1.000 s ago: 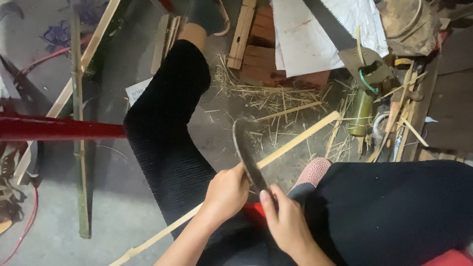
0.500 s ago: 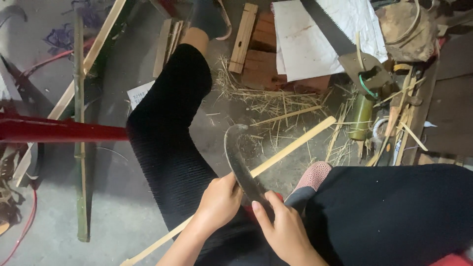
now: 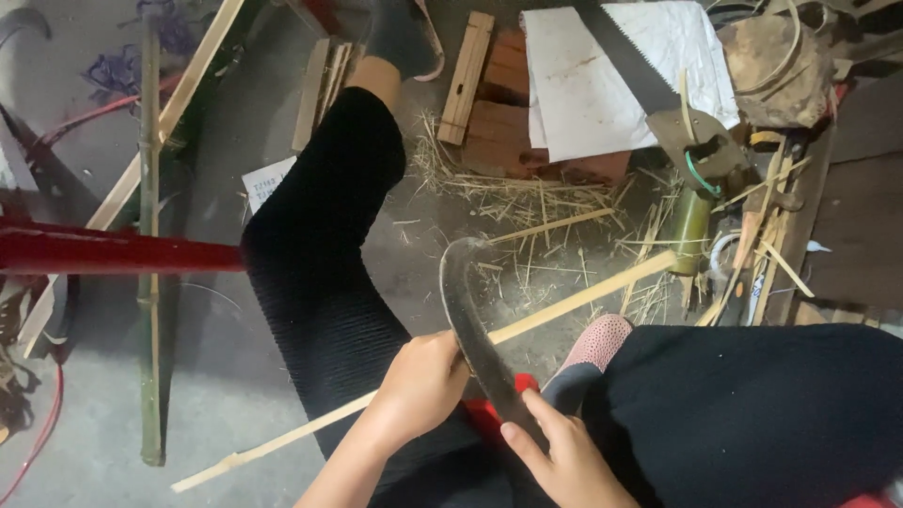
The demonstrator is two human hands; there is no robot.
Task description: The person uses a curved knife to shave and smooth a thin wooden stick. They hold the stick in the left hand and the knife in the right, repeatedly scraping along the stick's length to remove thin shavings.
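A long pale bamboo strip [image 3: 583,296] runs diagonally across my lap, from the floor at lower left to the upper right. My left hand [image 3: 423,381] grips the strip where it meets a dark curved knife blade [image 3: 470,320]. The blade's hooked tip points away from me. My right hand [image 3: 555,452] holds the knife near its handle end, with a finger laid along the blade. Both hands are between my knees, which are clad in black trousers [image 3: 320,245].
A red metal bar [image 3: 113,249] juts in from the left. A green bamboo pole [image 3: 149,235] and wooden slats lie on the concrete floor. A hand saw [image 3: 658,94] rests on a white sheet over bricks, with bamboo shavings and scraps at the right.
The knife blade has slid further out along the strip, away from me. Both hands have shifted slightly with it, and the view has tilted a little.
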